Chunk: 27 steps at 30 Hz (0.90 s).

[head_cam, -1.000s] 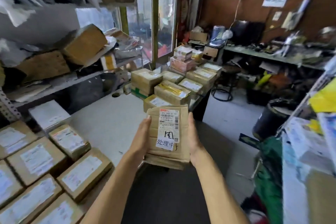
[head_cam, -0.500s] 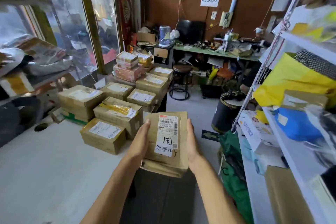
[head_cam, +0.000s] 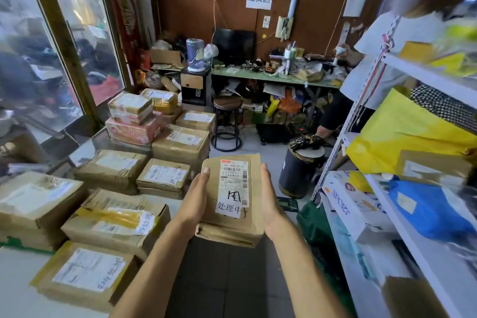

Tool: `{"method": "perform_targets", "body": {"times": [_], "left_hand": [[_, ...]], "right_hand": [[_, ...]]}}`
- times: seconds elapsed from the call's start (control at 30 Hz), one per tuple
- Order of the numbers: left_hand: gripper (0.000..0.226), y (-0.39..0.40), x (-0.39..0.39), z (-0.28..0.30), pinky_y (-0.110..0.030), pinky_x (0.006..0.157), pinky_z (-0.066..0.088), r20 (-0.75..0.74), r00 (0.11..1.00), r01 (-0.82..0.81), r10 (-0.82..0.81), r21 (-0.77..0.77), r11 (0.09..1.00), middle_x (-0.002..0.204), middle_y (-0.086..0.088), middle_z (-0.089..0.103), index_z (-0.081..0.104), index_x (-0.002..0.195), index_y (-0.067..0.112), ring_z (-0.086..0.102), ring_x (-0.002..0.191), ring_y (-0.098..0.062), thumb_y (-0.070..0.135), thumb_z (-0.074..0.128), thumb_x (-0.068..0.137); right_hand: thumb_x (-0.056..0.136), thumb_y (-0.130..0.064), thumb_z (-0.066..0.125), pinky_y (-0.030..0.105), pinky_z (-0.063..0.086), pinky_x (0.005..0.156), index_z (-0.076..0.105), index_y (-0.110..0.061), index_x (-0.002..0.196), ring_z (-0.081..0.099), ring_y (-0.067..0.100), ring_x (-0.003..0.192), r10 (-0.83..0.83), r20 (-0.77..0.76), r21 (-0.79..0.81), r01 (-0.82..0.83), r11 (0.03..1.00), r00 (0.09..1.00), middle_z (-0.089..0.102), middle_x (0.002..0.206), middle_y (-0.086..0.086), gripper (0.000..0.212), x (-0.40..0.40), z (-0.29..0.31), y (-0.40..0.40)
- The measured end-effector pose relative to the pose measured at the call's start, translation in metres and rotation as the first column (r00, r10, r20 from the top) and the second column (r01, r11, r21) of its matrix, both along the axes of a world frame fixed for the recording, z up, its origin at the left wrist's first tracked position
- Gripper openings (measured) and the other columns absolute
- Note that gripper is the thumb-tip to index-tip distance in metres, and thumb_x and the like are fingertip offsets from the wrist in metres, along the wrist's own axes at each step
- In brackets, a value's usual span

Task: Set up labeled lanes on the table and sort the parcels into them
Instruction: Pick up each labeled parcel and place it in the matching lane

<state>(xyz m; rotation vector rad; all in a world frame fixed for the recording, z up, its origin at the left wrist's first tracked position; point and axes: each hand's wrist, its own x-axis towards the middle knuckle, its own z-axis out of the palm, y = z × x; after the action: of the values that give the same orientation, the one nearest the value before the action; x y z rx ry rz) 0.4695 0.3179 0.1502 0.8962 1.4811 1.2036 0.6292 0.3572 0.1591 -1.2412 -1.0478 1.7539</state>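
Now mid-sort: parcel [head_cam: 232,199] carried in the air past the surface [head_cam: 15,289], pressed flat-fingered between left hand [head_cam: 195,201] and right hand [head_cam: 269,201]; next, probably matching its handwritten label to a lane.

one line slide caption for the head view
Both hands, left and right, hold a brown parcel beside stacked boxes on the table.

Boxes [head_cam: 165,175] crowd left; shelving [head_cam: 402,214] right.
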Motion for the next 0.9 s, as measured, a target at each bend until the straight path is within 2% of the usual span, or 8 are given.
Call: {"method": "perform_targets", "body": {"times": [0.17,0.4,0.5,0.57,0.63,0.7,0.8,0.9], "left_hand": [[0.073,0.05,-0.008,-0.006,-0.042,0.115,0.034,-0.013,0.999,-0.03,0.03,-0.037,0.999,0.133,0.009,0.064,0.058,0.137,0.033,0.054,0.13,-0.014,0.082,0.038,0.087],[0.06,0.134,-0.014,-0.006,-0.028,0.09,0.043,0.027,0.993,-0.112,0.114,-0.066,0.992,0.12,0.008,0.07,0.059,0.135,0.028,0.063,0.112,-0.009,0.069,0.036,0.098],[0.078,0.174,-0.018,-0.01,-0.042,0.111,0.042,0.018,0.983,-0.18,0.181,-0.059,0.982,0.127,0.005,0.07,0.058,0.138,0.031,0.063,0.121,-0.017,0.085,0.044,0.083],[0.077,0.197,-0.024,-0.008,-0.042,0.111,0.042,0.032,0.974,-0.221,0.225,-0.086,0.971,0.124,0.004,0.072,0.06,0.134,0.033,0.065,0.119,-0.018,0.087,0.046,0.08],[0.059,0.214,-0.031,-0.002,-0.03,0.097,0.046,0.022,0.959,-0.28,0.283,-0.094,0.955,0.117,0.001,0.074,0.063,0.127,0.03,0.067,0.11,-0.015,0.073,0.041,0.094],[0.056,0.226,-0.04,0.003,-0.026,0.089,0.047,-0.001,0.941,-0.338,0.34,-0.09,0.937,0.112,0.001,0.076,0.065,0.125,0.027,0.07,0.103,-0.011,0.067,0.037,0.098],[0.042,0.231,-0.052,0.016,-0.018,0.072,0.048,-0.015,0.894,-0.447,0.447,-0.086,0.89,0.076,0.015,0.075,0.065,0.103,0.033,0.069,0.066,0.005,0.058,0.031,0.104],[0.04,0.224,-0.07,0.036,-0.015,0.058,0.043,-0.029,0.838,-0.545,0.545,-0.094,0.833,0.064,0.023,0.068,0.061,0.101,0.035,0.064,0.056,0.009,0.053,0.027,0.106]], "right_hand": [[0.102,-0.072,0.016,0.032,0.049,0.078,0.058,-0.033,0.139,0.061,0.014,0.1,0.028,-0.02,-0.063,-0.029,0.998,0.999,0.062,0.138,0.004,0.068,-0.008,0.0,0.051],[0.1,-0.074,0.016,0.044,0.046,0.104,0.061,-0.034,0.137,0.057,0.029,0.131,0.082,-0.008,-0.089,-0.083,0.993,0.997,0.061,0.144,0.007,0.071,-0.025,-0.015,0.154],[0.098,-0.077,0.014,0.044,0.051,0.095,0.064,-0.034,0.136,0.062,0.026,0.122,0.177,-0.027,-0.092,-0.179,0.98,0.984,0.066,0.137,0.005,0.075,-0.031,-0.013,0.201],[0.099,-0.077,0.013,0.047,0.049,0.103,0.063,-0.036,0.138,0.059,0.027,0.127,0.232,-0.051,-0.078,-0.236,0.969,0.971,0.063,0.142,0.005,0.075,-0.038,-0.01,0.233],[0.1,-0.075,0.012,0.05,0.044,0.111,0.066,-0.041,0.129,0.058,0.026,0.13,0.3,-0.072,-0.05,-0.304,0.951,0.951,0.063,0.142,0.003,0.07,-0.047,-0.006,0.26],[0.103,-0.07,0.013,0.043,0.051,0.099,0.067,-0.044,0.117,0.063,0.02,0.121,0.383,-0.083,-0.017,-0.385,0.923,0.92,0.068,0.135,-0.001,0.062,-0.062,0.0,0.281],[0.103,-0.069,0.017,0.03,0.059,0.075,0.062,-0.041,0.131,0.067,0.011,0.107,0.498,-0.065,0.024,-0.498,0.867,0.865,0.071,0.125,-0.008,0.06,-0.09,0.006,0.303],[0.107,-0.061,0.02,0.024,0.058,0.077,0.053,-0.034,0.136,0.064,0.009,0.105,0.579,-0.04,0.013,-0.579,0.815,0.814,0.068,0.12,-0.009,0.051,-0.124,0.007,0.321]]}}
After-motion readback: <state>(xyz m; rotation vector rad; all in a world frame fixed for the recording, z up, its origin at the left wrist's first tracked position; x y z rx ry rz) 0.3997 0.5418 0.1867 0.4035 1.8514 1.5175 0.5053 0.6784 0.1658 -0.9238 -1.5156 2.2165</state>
